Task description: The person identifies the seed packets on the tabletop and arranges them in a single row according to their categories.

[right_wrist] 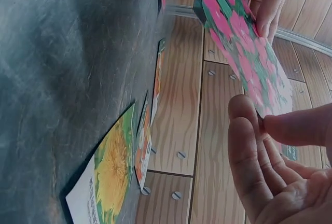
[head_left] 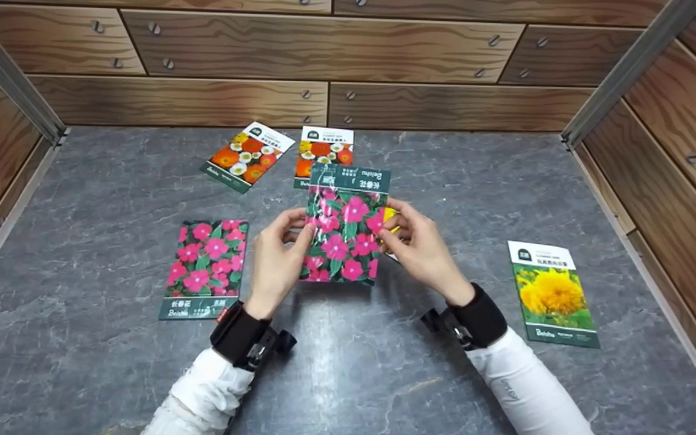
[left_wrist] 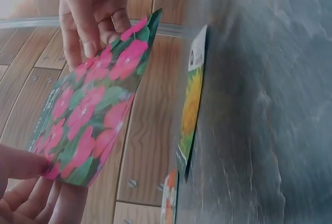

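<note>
A seed packet with pink flowers is held up above the table, its printed text upside down in the head view. My left hand pinches its left edge between thumb and fingers. On the opposite edge, the right hand pinches it the same way. Both wrist views show the packet raised off the tabletop, with thumbs on its flowered face. Behind it, a yellow-flower packet lies mostly hidden. Another pink-flower packet lies flat beside the left hand.
Two orange-and-white flower packets lie at the back; the held packet overlaps the right one. A second yellow-flower packet lies at right on the grey marbled table. Wood-patterned panels wall the back and sides.
</note>
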The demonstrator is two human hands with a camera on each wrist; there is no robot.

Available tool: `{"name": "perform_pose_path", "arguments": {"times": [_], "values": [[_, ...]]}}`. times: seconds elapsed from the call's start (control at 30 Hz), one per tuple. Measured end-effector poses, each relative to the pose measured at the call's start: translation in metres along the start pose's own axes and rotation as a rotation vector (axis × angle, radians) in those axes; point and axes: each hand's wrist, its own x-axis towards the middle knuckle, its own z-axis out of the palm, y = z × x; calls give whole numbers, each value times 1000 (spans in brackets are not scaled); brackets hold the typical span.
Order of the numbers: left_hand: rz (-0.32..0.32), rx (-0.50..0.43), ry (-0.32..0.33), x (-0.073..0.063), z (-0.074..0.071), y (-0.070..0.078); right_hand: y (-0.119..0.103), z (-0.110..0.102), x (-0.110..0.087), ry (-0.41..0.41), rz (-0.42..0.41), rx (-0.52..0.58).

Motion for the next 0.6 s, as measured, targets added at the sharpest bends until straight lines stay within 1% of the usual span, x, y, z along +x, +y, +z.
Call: {"name": "perform_pose_path", "arguments": {"times": [0.13, 0.37, 0.5, 0.53, 0.6], "values": [[-5, 22, 9, 1, 0, 1, 0, 1, 0, 15, -7, 1], [-1, 23, 3, 2, 0, 0, 0, 1, 0, 12, 4, 8], [-7, 36, -31, 3, -4, -1, 0, -1, -2, -15, 5, 4], [-12, 38, -41, 3, -6, -1, 0, -1, -2, -25, -7, 0], [-42, 25, -69, 5, -12, 1, -1, -3, -3, -52, -52, -24]]}}
